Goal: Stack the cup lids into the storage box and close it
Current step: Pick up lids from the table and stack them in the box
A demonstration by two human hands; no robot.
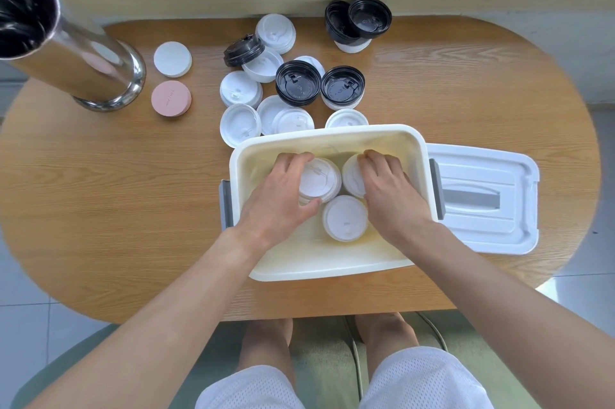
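Note:
An open white storage box [332,267] sits at the table's front middle. Inside it are three stacks of white cup lids. My left hand [283,198] grips the left stack [319,180] with fingers and thumb curled round it. My right hand [389,192] grips the right stack [351,177], which it mostly hides. The third stack [344,218] stands free between my wrists. The box's white cover [482,198] with a grey handle lies flat to the right of the box. Several loose white lids [239,124] and black lids [296,84] lie behind the box.
A tall steel cylinder with a black liner [66,52] stands at the far left. A white disc [172,59] and a pink disc [171,98] lie beside it. More black lids [361,20] sit at the table's back edge near the wall.

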